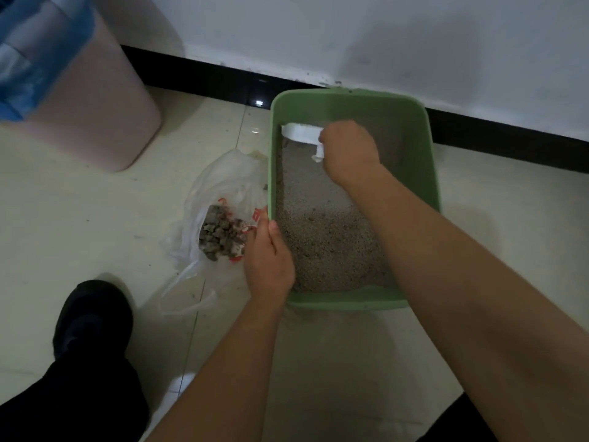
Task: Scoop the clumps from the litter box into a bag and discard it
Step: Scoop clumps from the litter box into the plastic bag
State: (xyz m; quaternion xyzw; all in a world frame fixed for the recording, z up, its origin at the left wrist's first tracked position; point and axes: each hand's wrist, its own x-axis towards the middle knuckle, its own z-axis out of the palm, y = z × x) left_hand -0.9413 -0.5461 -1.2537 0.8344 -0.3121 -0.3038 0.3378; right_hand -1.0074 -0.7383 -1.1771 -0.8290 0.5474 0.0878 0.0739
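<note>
Litter box (431, 154): a green box on the floor, in the middle of the view, with its far end near the wall.
Litter (328, 237): pale, sandy grains inside the box. They are piled deeper at the near end and thinner at the far end.
Scoop (302, 134): white, down in the far left corner of the box, touching the litter there.
Right hand (349, 151): reaches over the box to the far end. Its fingers are curled round the scoop's handle, and a bit of white handle sticks out under the fist.
Left hand (269, 260): holds the left rim of the box, close to the near corner. The thumb lies along the top of the rim. The other fingers go down the outside, so I cannot tell how they lie.
Bag (223, 183): thin clear plastic with red print, lying open on the floor, touching the left side of the box.
Clumps (218, 237): a heap of grey-brown lumps inside the bag, just beside the left hand.
Floor (79, 218): pale shiny tiles with small specks on them.
Shoe (92, 317): black, on the floor at the near left, well apart from the box.
Bin (95, 106): pink, at the far left, with a blue liner (32, 59) folded over its top.
Wall (350, 33): white, with a black strip (207, 78) along the bottom.
</note>
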